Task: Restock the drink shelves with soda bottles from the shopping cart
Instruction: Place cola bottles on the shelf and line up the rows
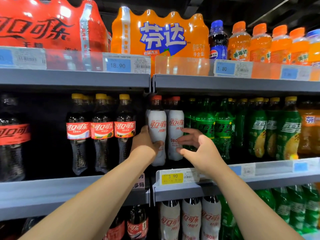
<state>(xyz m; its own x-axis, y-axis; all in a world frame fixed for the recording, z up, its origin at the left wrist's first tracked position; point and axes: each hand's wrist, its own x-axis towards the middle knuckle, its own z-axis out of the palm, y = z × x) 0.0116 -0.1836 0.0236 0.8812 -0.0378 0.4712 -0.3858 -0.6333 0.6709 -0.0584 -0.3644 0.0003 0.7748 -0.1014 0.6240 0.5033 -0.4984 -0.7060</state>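
A white-sleeved cola bottle with a red cap (156, 122) stands at the left end of the middle shelf's right bay. My left hand (144, 142) is wrapped around its lower half. A second white-sleeved cola bottle (175, 125) stands upright right beside it. My right hand (196, 146) hovers just in front of this second bottle with fingers spread and holds nothing; its fingertips are at or near the bottle's lower label. The shopping cart is out of view.
Dark cola bottles with yellow caps (102, 130) fill the left bay, green lemon-lime bottles (223, 129) the right. Wrapped multipacks (161, 37) and small orange bottles sit above. The grey shelf edge (270, 183) carries a yellow price tag (172, 176). More white bottles (190, 220) stand below.
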